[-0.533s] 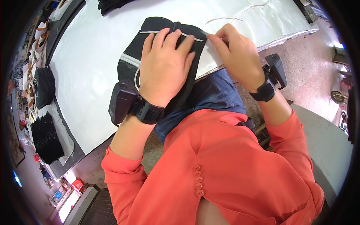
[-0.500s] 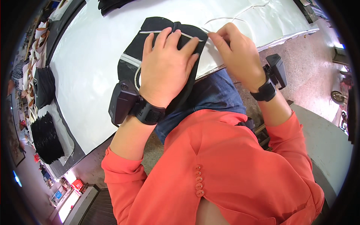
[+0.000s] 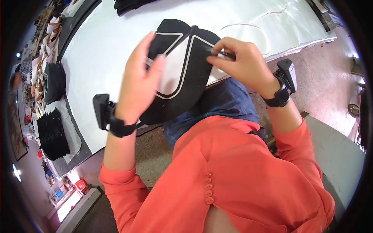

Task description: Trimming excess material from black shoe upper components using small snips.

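A black fabric piece [image 3: 196, 73] with thin white trim lies over the near edge of the white table. Its trim [image 3: 187, 68] runs in a V and a long curve around a white middle area [image 3: 173, 70]. At its left side is my left hand [image 3: 138, 79], blurred, thumb and fingers apart; it does not visibly grip the piece. My right hand [image 3: 241, 60] pinches the right edge with thumb and forefinger. A slim dark object [image 3: 228, 55] shows between those fingers; I cannot make out its kind. Both wrists wear black strapped devices.
A loose white cord [image 3: 248, 25] curls on the white table [image 3: 93, 77] beyond my right hand. Dark fabric [image 3: 130, 5] lies at the far edge. Black stacks [image 3: 53, 134] and a folded black item [image 3: 54, 81] sit along the left. Concrete floor [image 3: 307, 68] spreads at right.
My left hand has come off the middle of the black piece and moved left. The piece now shows its V-shaped trim and white middle. The white cord no longer reaches my right hand.
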`<state>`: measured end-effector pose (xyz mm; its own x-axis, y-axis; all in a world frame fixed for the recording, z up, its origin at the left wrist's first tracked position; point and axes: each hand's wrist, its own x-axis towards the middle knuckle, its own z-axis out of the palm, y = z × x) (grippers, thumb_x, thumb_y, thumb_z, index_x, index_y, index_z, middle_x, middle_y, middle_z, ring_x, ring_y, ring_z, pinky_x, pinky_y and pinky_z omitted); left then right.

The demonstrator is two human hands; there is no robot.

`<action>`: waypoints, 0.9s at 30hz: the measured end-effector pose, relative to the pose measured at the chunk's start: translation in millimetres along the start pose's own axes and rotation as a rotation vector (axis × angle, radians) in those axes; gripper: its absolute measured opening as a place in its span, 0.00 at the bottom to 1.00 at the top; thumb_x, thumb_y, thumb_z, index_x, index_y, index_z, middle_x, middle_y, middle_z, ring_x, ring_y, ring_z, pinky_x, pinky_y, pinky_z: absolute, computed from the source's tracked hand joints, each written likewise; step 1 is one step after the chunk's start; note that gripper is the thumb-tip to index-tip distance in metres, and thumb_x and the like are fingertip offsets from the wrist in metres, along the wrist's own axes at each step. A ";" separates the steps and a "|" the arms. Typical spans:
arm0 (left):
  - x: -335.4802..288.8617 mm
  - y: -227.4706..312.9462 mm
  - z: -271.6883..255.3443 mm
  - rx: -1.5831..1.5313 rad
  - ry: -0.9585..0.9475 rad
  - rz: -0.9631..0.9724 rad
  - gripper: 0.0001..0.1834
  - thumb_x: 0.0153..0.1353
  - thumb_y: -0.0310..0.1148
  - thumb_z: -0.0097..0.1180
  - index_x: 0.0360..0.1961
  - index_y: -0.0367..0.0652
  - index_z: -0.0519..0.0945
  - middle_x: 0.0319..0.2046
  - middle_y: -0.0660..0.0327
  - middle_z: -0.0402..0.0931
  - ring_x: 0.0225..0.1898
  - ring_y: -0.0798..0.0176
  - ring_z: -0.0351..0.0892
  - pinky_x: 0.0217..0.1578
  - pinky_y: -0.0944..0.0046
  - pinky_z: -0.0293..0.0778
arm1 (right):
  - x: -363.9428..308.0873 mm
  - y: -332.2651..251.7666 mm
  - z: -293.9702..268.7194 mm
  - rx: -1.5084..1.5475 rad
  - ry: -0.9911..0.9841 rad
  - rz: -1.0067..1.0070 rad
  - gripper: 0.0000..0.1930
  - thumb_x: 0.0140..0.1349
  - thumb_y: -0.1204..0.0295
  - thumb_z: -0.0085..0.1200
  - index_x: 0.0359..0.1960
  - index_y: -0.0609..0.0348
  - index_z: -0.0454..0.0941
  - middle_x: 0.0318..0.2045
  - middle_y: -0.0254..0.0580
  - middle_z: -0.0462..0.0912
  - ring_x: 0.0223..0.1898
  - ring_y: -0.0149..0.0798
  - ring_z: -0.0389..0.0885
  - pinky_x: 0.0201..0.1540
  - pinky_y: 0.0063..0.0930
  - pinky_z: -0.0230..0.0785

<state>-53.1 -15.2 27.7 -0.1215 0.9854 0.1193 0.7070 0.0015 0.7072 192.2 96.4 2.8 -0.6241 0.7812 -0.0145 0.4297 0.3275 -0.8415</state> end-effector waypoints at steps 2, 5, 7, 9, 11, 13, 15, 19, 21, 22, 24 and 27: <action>-14.1 -19.4 -23.6 -0.312 0.031 -0.259 0.26 0.77 0.37 0.50 0.71 0.39 0.66 0.67 0.54 0.70 0.69 0.57 0.68 0.68 0.57 0.63 | -1.4 4.1 1.1 -0.001 -0.014 -0.058 0.14 0.56 0.63 0.69 0.37 0.59 0.82 0.22 0.44 0.80 0.23 0.41 0.78 0.30 0.33 0.70; -36.8 -26.0 -60.6 -0.509 0.059 -0.616 0.25 0.78 0.41 0.48 0.70 0.41 0.68 0.64 0.54 0.72 0.66 0.57 0.71 0.64 0.54 0.68 | 1.5 6.0 0.8 -0.026 -0.214 -0.250 0.11 0.55 0.68 0.69 0.35 0.58 0.81 0.25 0.46 0.83 0.28 0.48 0.83 0.31 0.36 0.72; -58.1 -35.2 -77.6 -0.606 0.066 -0.691 0.25 0.78 0.41 0.48 0.70 0.40 0.68 0.64 0.54 0.72 0.65 0.56 0.72 0.63 0.54 0.70 | 4.2 -2.8 0.2 -0.051 -0.259 -0.265 0.11 0.55 0.67 0.68 0.36 0.58 0.81 0.25 0.46 0.84 0.28 0.48 0.83 0.32 0.37 0.72; -74.9 -41.4 -83.8 -0.757 0.058 -0.782 0.26 0.78 0.40 0.48 0.70 0.38 0.67 0.63 0.53 0.72 0.62 0.56 0.76 0.61 0.55 0.73 | 8.5 -5.8 4.2 -0.070 -0.306 -0.278 0.11 0.55 0.67 0.68 0.36 0.57 0.82 0.26 0.45 0.84 0.29 0.48 0.84 0.33 0.37 0.73; -87.1 -38.8 -84.2 -0.801 0.050 -0.802 0.26 0.77 0.39 0.49 0.70 0.37 0.66 0.64 0.53 0.72 0.61 0.56 0.77 0.61 0.55 0.73 | 13.6 -9.9 9.6 -0.165 -0.364 -0.256 0.11 0.55 0.66 0.67 0.37 0.57 0.82 0.27 0.45 0.85 0.31 0.50 0.84 0.35 0.40 0.74; -87.7 -29.4 -74.0 -0.798 0.036 -0.820 0.27 0.76 0.37 0.51 0.71 0.35 0.65 0.62 0.54 0.74 0.59 0.58 0.78 0.61 0.57 0.73 | 14.3 -10.7 11.0 -0.175 -0.352 -0.273 0.12 0.55 0.67 0.68 0.36 0.58 0.81 0.27 0.47 0.84 0.31 0.50 0.84 0.34 0.39 0.73; -87.9 -35.5 -71.1 -0.737 -0.098 -0.773 0.25 0.74 0.34 0.55 0.68 0.35 0.70 0.56 0.59 0.79 0.55 0.67 0.79 0.56 0.64 0.73 | 15.4 -17.0 15.7 -0.164 -0.328 -0.260 0.12 0.55 0.68 0.68 0.37 0.59 0.80 0.27 0.49 0.83 0.30 0.50 0.83 0.32 0.38 0.72; -78.2 -37.7 -67.7 -0.510 -0.070 -0.701 0.12 0.71 0.31 0.60 0.52 0.38 0.83 0.41 0.68 0.85 0.40 0.76 0.81 0.43 0.72 0.76 | 14.9 -23.6 29.0 -0.176 -0.292 -0.246 0.10 0.57 0.66 0.66 0.35 0.56 0.81 0.29 0.46 0.85 0.34 0.52 0.84 0.36 0.42 0.74; -82.6 -61.7 -84.1 -0.459 0.037 -0.683 0.12 0.71 0.29 0.59 0.52 0.36 0.82 0.41 0.67 0.84 0.41 0.75 0.80 0.45 0.72 0.76 | 13.3 -21.4 34.6 -0.098 -0.190 -0.290 0.09 0.59 0.67 0.65 0.36 0.57 0.82 0.29 0.46 0.84 0.32 0.50 0.84 0.35 0.39 0.74; -85.3 -74.4 -96.4 -0.419 0.126 -0.671 0.12 0.70 0.27 0.59 0.52 0.34 0.82 0.42 0.66 0.84 0.41 0.74 0.80 0.46 0.71 0.75 | 13.6 -20.0 35.0 -0.099 -0.186 -0.302 0.09 0.59 0.67 0.65 0.36 0.57 0.82 0.29 0.46 0.84 0.32 0.50 0.84 0.35 0.39 0.74; -87.6 -93.2 -118.5 -0.432 0.227 -0.705 0.12 0.71 0.29 0.59 0.51 0.36 0.82 0.41 0.66 0.84 0.40 0.74 0.80 0.43 0.72 0.76 | 12.3 -15.0 33.5 -0.005 -0.178 -0.239 0.08 0.60 0.69 0.65 0.37 0.58 0.82 0.28 0.46 0.84 0.30 0.48 0.84 0.34 0.36 0.74; -106.8 -144.4 -157.7 -0.395 0.402 -0.760 0.12 0.71 0.32 0.60 0.51 0.40 0.83 0.38 0.67 0.84 0.37 0.75 0.80 0.39 0.73 0.75 | 12.1 -18.1 30.5 0.032 -0.186 -0.209 0.08 0.60 0.71 0.65 0.37 0.61 0.83 0.28 0.46 0.84 0.28 0.45 0.83 0.33 0.34 0.73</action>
<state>-252.0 -147.5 22.8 -0.7354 0.6118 -0.2915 0.0614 0.4885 0.8704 157.0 83.7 1.4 -0.8075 0.5863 0.0646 0.2599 0.4519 -0.8534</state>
